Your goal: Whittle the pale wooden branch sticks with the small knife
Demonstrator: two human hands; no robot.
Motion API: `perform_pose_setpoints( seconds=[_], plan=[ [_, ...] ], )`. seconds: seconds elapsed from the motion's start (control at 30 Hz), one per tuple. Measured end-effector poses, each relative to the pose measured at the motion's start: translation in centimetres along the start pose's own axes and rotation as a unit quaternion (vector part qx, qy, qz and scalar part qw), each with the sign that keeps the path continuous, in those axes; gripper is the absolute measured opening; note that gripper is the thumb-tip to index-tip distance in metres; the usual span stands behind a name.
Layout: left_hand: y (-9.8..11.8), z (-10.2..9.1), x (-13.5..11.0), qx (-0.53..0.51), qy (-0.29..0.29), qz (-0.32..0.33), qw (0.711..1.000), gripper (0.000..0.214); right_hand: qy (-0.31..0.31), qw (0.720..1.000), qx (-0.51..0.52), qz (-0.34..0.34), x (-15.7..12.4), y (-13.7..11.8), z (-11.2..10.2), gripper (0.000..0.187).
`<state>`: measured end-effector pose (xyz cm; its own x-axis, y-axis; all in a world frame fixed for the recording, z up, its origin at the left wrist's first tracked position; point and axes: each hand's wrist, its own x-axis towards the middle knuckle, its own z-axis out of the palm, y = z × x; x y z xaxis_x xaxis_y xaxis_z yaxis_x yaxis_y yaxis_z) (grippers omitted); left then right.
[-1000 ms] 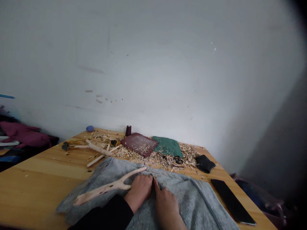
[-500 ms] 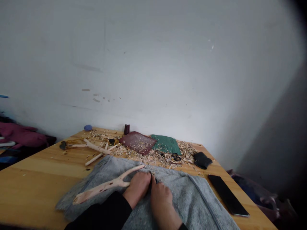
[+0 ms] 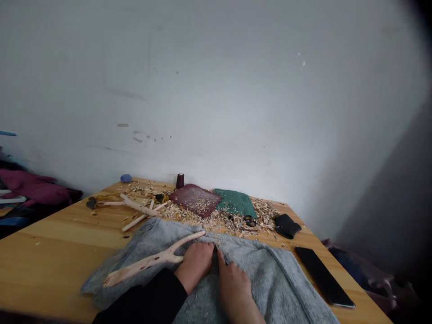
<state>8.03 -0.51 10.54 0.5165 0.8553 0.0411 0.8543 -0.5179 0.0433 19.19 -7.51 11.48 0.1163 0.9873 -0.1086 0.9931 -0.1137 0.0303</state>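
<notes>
A peeled forked stick (image 3: 145, 265) lies slanting over the grey cloth (image 3: 270, 274). One prong stands free towards the back; the other runs into my left hand (image 3: 196, 260), whose fingers are closed round it and hide its end. Close on the right, my right hand (image 3: 234, 281) is curled, with the index finger stretched forward towards the left fingertips. A small dark tool, mostly hidden in the right fingers, shows as a black bit beside that finger. Its kind I cannot make out.
Wood shavings (image 3: 209, 223) cover the table's back around a maroon sheet (image 3: 195, 200), a green cloth (image 3: 235, 202) and scissors (image 3: 249, 221). More peeled sticks (image 3: 135, 206) lie at left. A black phone (image 3: 324, 276) and a black pouch (image 3: 286, 226) are at right.
My right hand has shifted slightly right, away from the left one, and its index finger is straighter. The left hand keeps its hold on the stick. The view has turned slightly.
</notes>
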Motion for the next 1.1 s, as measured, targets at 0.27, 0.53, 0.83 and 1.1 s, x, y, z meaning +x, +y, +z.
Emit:
perform_pose_setpoints(
  seconds=[0.27,0.53,0.83,1.1],
  plan=[
    [0.3,0.2,0.5,0.01,-0.001,0.0,1.0,0.037,0.008,1.0,0.006,0.024,1.1,-2.2,-0.6,0.055],
    [0.2,0.2,-0.1,0.005,0.002,-0.006,1.0,0.042,0.014,0.999,0.031,0.011,1.9,-0.9,-0.9,0.062],
    [-0.3,-0.1,-0.4,-0.021,0.018,-0.033,0.999,0.034,0.036,0.991,0.122,-0.036,0.2,4.4,1.1,0.076],
    [-0.6,-0.1,-0.1,0.0,0.048,-0.053,0.997,0.036,0.045,0.991,0.118,-0.037,0.1,4.3,1.8,0.077]
  ],
)
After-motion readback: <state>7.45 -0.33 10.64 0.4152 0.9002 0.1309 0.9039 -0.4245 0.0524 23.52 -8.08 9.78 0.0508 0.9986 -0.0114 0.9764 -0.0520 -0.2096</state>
